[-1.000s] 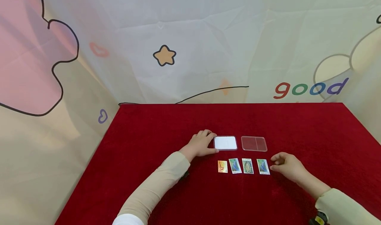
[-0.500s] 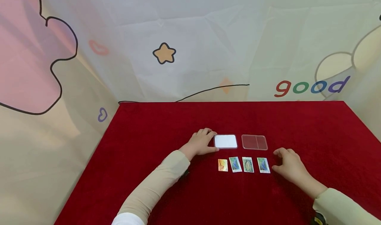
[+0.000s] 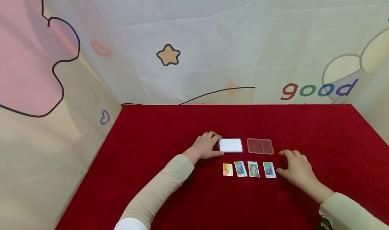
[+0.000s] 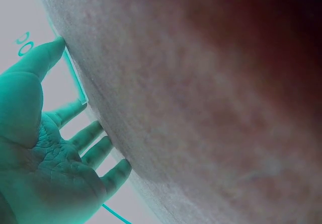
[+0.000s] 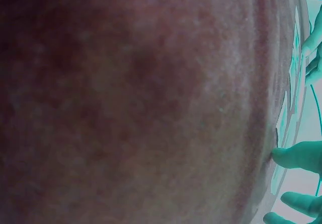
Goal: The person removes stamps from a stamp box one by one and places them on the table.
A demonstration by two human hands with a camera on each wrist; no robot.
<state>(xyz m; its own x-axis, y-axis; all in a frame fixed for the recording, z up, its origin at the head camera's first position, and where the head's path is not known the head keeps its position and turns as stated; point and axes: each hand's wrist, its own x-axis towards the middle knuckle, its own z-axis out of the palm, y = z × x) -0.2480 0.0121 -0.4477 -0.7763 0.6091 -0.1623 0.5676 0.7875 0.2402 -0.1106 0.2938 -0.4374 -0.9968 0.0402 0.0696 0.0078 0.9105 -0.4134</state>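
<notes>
My left hand (image 3: 204, 146) rests at the left end of a flat clear case (image 3: 231, 145) with a white inside, thumb at its near corner and index finger at its far corner. In the left wrist view the fingers (image 4: 91, 132) are spread and nearly straight. Right of the case lies a clear lid (image 3: 254, 146) with a line across it. Several small stamp-like pictures lie in a row in front: an orange one (image 3: 227, 169), a blue-green one (image 3: 240, 169), a greenish one (image 3: 253, 169) and another blue-green one (image 3: 269, 170). Beside this last one, my right hand (image 3: 297, 169) holds nothing, fingers loosely curved.
A red cloth (image 3: 170, 122) covers the table. Behind it hangs a pale printed curtain (image 3: 206, 47) with a star and the word "good". Both wrist views are largely filled by the blurred cloth close to the camera.
My right hand has shifted slightly away from the rightmost picture and its fingers have spread wider. The left hand stays at the case, and the pictures and lid keep their places.
</notes>
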